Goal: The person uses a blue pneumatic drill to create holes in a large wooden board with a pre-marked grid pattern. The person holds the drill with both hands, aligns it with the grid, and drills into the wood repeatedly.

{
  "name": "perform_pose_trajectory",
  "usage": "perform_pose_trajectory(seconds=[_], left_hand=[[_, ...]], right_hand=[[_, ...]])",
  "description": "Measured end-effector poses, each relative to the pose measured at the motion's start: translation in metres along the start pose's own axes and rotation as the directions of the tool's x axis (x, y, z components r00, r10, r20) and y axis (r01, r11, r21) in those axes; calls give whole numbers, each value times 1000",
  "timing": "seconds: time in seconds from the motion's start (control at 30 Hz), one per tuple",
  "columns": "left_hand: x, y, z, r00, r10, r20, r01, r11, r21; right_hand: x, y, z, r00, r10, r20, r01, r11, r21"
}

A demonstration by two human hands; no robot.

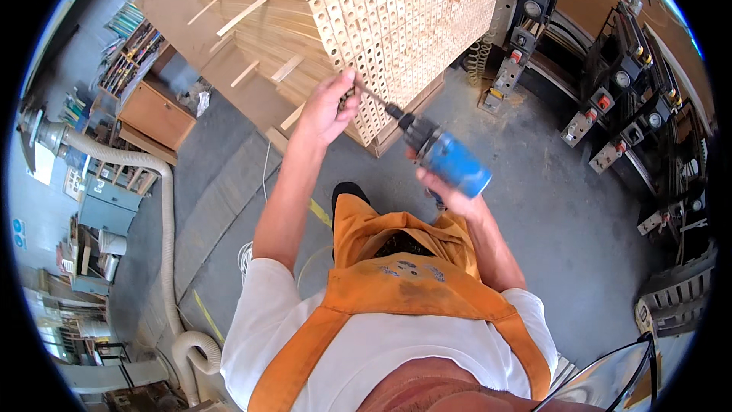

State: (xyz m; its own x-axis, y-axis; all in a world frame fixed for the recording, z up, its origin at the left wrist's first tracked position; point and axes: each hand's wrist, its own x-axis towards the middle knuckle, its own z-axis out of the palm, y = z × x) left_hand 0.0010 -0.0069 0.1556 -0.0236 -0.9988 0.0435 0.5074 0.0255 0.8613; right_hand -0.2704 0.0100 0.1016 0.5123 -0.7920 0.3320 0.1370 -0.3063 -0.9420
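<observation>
My right hand (450, 192) grips a blue power drill (446, 156) whose black chuck and bit point up and left. My left hand (326, 107) is raised and closed around the tip of the bit, fingers pinched on it, close to the face of a tall stack of light wooden blocks (396, 15) that each have a round hole. Both forearms rise from my body, which wears a white shirt under an orange apron (396, 275).
The stack stands on a pallet on the grey concrete floor (549, 214). Loose wooden slats (242, 17) stick out of boards at the left. Machines with gauges and red buttons (610, 99) line the right. A ribbed dust hose (164, 221) runs down the left.
</observation>
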Motion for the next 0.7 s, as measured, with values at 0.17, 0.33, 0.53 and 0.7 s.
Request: perform_pose_trajectory(seconds=[0.17, 0.33, 0.53, 0.7], left_hand=[[14, 6, 23, 976, 170, -134, -191, 968, -162], [19, 13, 19, 954, 227, -197, -232, 973, -1], [24, 15, 18, 953, 213, -217, -254, 949, -186], [25, 8, 17, 948, 212, -237, -256, 951, -173]], right_hand=[[24, -22, 8, 993, 117, -19, -115, 989, 97], [31, -13, 20, 981, -192, 7, 187, 948, -259], [56, -29, 31, 992, 118, -51, -106, 975, 197], [63, -29, 24, 990, 138, -28, -129, 969, 213]])
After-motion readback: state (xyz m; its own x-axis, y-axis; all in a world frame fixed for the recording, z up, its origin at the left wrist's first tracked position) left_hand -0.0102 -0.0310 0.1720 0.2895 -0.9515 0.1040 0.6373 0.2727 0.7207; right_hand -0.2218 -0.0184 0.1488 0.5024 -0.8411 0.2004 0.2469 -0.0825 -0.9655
